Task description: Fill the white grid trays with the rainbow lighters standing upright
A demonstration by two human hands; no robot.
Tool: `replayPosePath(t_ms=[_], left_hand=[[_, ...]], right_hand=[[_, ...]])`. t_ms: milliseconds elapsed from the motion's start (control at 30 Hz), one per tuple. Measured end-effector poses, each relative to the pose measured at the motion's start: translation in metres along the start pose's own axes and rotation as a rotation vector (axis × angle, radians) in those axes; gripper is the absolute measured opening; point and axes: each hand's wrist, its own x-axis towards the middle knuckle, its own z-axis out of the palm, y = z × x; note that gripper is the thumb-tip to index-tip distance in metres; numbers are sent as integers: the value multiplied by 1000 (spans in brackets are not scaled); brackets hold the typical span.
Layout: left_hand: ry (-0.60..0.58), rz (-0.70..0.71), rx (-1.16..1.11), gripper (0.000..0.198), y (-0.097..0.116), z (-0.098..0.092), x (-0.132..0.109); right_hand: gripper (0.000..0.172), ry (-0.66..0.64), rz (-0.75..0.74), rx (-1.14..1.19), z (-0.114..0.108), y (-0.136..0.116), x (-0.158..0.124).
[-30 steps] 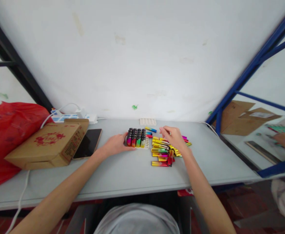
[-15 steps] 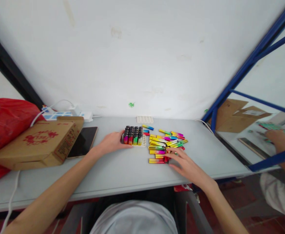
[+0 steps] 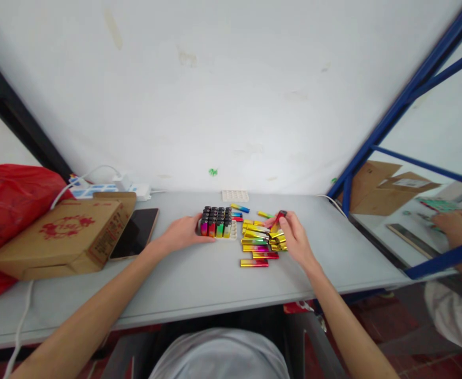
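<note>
Upright lighters with black tops stand packed in rows in a white tray, whose right-hand holes show. My left hand grips the tray and its lighters from the left, thumb along the near side and fingers behind. A red lighter with a dark top is pinched between the thumb and fingers of my right hand, tilted above the pile. Under and left of that hand lie loose metallic lighters in yellow, red, green and purple. A blue-and-yellow lighter lies behind the tray.
Another white tray lies by the wall. On the left are a phone, a cardboard box, a power strip and a red bag. Beyond the blue frame, another person's hands work at the right.
My right hand has lifted from the front of the pile, up and away from me, and now holds a red lighter. My left hand stays at the tray.
</note>
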Motion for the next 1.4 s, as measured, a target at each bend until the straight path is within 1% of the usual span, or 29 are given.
replayPosePath(t_ms=[100, 200, 267, 367, 500, 567, 667, 900, 1067, 1200, 1267, 1400], left_hand=[[-7, 2, -38, 84, -2, -2, 1], [-33, 49, -103, 81, -8, -4, 2], [-42, 81, -131, 80, -13, -5, 3], [-47, 104, -148, 80, -18, -5, 3], [-63, 87, -176, 77, -17, -5, 2], [-61, 80, -169, 77, -16, -5, 2], [-54, 69, -133, 78, -16, -5, 1], [-55, 82, -130, 81, -18, -4, 1], [-51, 77, -106, 80, -18, -4, 1], [-54, 84, -113, 79, -17, -5, 0], [-55, 86, -120, 79, -17, -6, -1], [-72, 78, -121, 77, -15, -7, 0]], right_hand=[[31, -50, 123, 309, 21, -6, 33], [42, -102, 214, 470, 43, -12, 64], [51, -127, 267, 531, 57, -15, 78], [63, -157, 314, 549, 75, -15, 87], [71, -186, 376, 585, 91, -9, 80], [70, -195, 408, 588, 94, -4, 74], [64, -194, 433, 554, 96, 0, 67], [50, -121, 483, 516, 96, 5, 62], [53, -90, 464, 442, 95, 8, 62], [58, -164, 487, 483, 94, 7, 63], [58, -181, 488, 489, 94, 7, 63], [55, -109, 454, 414, 95, 7, 61]])
